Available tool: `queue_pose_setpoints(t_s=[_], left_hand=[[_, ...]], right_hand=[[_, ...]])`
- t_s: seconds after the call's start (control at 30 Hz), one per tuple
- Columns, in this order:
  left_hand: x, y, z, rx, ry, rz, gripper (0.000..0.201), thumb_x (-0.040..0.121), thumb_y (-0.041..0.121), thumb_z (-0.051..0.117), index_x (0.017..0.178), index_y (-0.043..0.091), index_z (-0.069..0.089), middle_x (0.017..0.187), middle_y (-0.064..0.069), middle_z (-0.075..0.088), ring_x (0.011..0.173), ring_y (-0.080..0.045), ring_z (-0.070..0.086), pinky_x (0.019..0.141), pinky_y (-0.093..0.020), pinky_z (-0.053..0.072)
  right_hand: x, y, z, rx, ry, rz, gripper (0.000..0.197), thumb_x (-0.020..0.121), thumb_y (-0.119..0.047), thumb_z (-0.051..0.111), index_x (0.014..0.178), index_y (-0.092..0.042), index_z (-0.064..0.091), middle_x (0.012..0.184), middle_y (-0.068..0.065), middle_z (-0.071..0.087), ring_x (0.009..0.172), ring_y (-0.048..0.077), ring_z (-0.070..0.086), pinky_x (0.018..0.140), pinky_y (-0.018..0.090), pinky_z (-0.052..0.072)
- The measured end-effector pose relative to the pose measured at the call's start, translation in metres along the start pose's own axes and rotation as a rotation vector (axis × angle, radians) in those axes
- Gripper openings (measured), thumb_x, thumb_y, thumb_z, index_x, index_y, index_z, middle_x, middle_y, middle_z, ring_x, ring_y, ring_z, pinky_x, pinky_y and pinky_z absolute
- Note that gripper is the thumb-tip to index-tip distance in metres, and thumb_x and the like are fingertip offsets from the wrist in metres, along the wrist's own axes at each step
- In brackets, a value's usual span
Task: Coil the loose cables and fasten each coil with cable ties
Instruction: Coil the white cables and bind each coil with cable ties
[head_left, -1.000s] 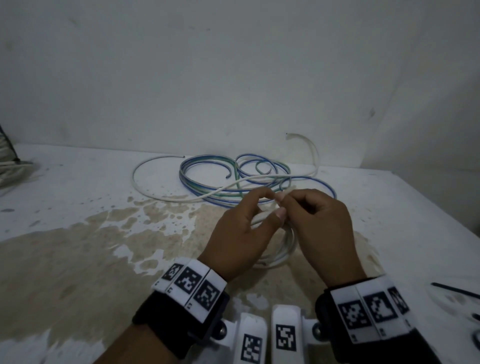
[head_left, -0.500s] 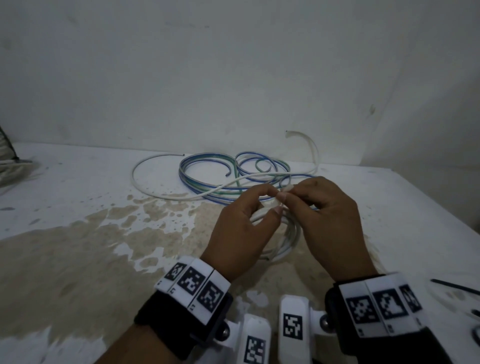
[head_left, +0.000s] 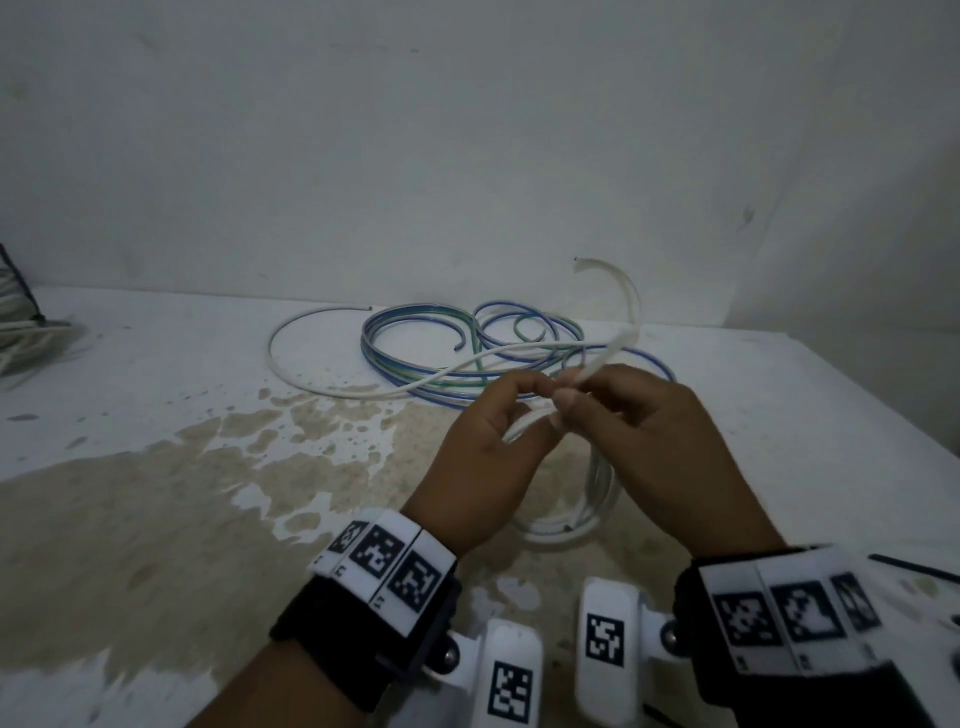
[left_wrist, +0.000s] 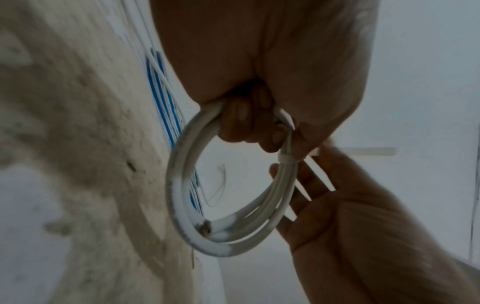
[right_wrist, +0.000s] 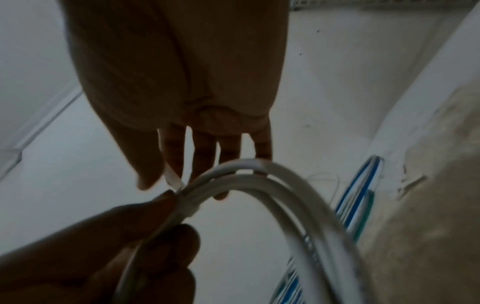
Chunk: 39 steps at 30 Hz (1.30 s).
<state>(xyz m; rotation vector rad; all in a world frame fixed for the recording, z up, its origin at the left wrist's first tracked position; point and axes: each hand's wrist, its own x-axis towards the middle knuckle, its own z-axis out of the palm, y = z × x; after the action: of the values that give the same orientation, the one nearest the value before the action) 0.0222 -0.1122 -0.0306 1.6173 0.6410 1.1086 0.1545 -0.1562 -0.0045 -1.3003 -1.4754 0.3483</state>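
Two hands are working one white coil (left_wrist: 228, 205) above the surface (head_left: 156, 405). The left hand (head_left: 483, 467) is curling its fingers round the coil's top, and just beside that grip the right hand (head_left: 654, 441) is pinching the cable tie (right_wrist: 172, 178) already looped around the strands. If the left grip is slackening during the pull, the loops are likely springing apart; the tail could also be slipping from the pinch.
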Motion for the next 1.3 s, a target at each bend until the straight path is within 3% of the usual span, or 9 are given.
queue_pose_setpoints(t_s=[0.1, 0.2, 0.37, 0.53, 0.77, 0.93, 1.1, 1.17, 1.3], left_hand=[[0.000, 0.000, 0.001, -0.087, 0.001, -0.075, 0.005, 0.095, 0.013, 0.051, 0.091, 0.014, 0.050, 0.049, 0.011, 0.047, 0.038, -0.005, 0.035, 0.040, -0.020, 0.029], [0.002, -0.005, -0.002, -0.011, 0.048, -0.072, 0.020, 0.095, 0.018, 0.053, 0.075, 0.021, 0.053, 0.053, 0.011, 0.048, 0.040, -0.007, 0.035, 0.043, -0.022, 0.030], [0.005, -0.014, -0.004, 0.160, 0.042, -0.060, 0.022, 0.096, 0.025, 0.051, 0.074, 0.026, 0.051, 0.061, 0.008, 0.047, 0.042, -0.003, 0.035, 0.048, -0.028, 0.027], [0.002, -0.006, -0.003, 0.026, 0.000, -0.114, 0.012, 0.097, 0.023, 0.049, 0.087, 0.025, 0.056, 0.067, 0.013, 0.056, 0.039, -0.001, 0.037, 0.040, -0.015, 0.029], [0.001, -0.002, -0.002, 0.061, 0.018, -0.013, 0.010, 0.093, 0.015, 0.055, 0.094, 0.007, 0.061, 0.085, -0.005, 0.063, 0.039, 0.009, 0.044, 0.043, -0.004, 0.029], [0.003, 0.001, -0.004, 0.102, 0.043, 0.003, 0.006, 0.092, 0.016, 0.058, 0.090, 0.012, 0.063, 0.085, -0.014, 0.065, 0.036, 0.006, 0.041, 0.040, -0.006, 0.028], [0.001, -0.002, -0.003, 0.019, 0.009, -0.090, 0.008, 0.096, 0.017, 0.051, 0.092, 0.017, 0.058, 0.069, 0.006, 0.055, 0.044, 0.001, 0.042, 0.044, -0.013, 0.032], [0.000, -0.003, -0.001, -0.092, -0.006, -0.176, 0.013, 0.097, 0.011, 0.047, 0.089, 0.017, 0.055, 0.066, 0.001, 0.048, 0.048, -0.008, 0.041, 0.043, -0.021, 0.034], [0.002, -0.007, 0.000, 0.043, 0.068, -0.104, 0.014, 0.096, 0.010, 0.051, 0.084, 0.015, 0.057, 0.067, -0.001, 0.053, 0.044, -0.009, 0.045, 0.040, -0.021, 0.038]], right_hand=[[0.000, 0.007, -0.001, -0.144, 0.092, -0.111, 0.009, 0.085, -0.019, 0.064, 0.083, -0.022, 0.072, 0.082, -0.009, 0.066, 0.083, -0.005, 0.059, 0.075, 0.004, 0.040], [0.001, 0.010, 0.000, -0.155, 0.115, -0.180, 0.012, 0.081, -0.016, 0.064, 0.087, -0.019, 0.073, 0.081, -0.015, 0.063, 0.084, -0.015, 0.056, 0.078, -0.001, 0.036], [0.000, 0.011, 0.004, -0.135, 0.056, -0.192, 0.015, 0.079, -0.008, 0.069, 0.080, -0.023, 0.072, 0.078, -0.003, 0.070, 0.079, 0.005, 0.063, 0.076, 0.011, 0.045], [0.000, 0.010, 0.003, -0.069, 0.087, -0.107, 0.021, 0.080, -0.005, 0.071, 0.080, -0.026, 0.071, 0.079, -0.007, 0.069, 0.081, 0.007, 0.064, 0.077, 0.015, 0.047], [0.001, 0.010, 0.002, -0.111, 0.070, -0.192, 0.017, 0.080, -0.014, 0.069, 0.082, -0.030, 0.069, 0.079, -0.010, 0.069, 0.080, 0.004, 0.064, 0.074, 0.018, 0.048], [-0.002, -0.001, 0.000, -0.159, 0.111, -0.314, 0.022, 0.082, -0.009, 0.067, 0.087, -0.031, 0.067, 0.078, -0.019, 0.063, 0.078, -0.004, 0.060, 0.074, 0.007, 0.040], [0.000, 0.006, 0.004, 0.015, 0.120, -0.071, 0.025, 0.082, -0.007, 0.069, 0.081, -0.032, 0.070, 0.083, -0.014, 0.069, 0.083, 0.001, 0.065, 0.075, 0.012, 0.046], [0.001, 0.011, 0.004, -0.017, 0.144, -0.047, 0.019, 0.082, -0.009, 0.070, 0.083, -0.027, 0.071, 0.082, -0.010, 0.070, 0.083, 0.003, 0.064, 0.075, 0.010, 0.045], [0.001, 0.015, 0.002, -0.049, 0.148, -0.045, 0.018, 0.081, -0.007, 0.070, 0.080, -0.025, 0.070, 0.081, -0.008, 0.069, 0.084, 0.005, 0.064, 0.077, 0.011, 0.046]])
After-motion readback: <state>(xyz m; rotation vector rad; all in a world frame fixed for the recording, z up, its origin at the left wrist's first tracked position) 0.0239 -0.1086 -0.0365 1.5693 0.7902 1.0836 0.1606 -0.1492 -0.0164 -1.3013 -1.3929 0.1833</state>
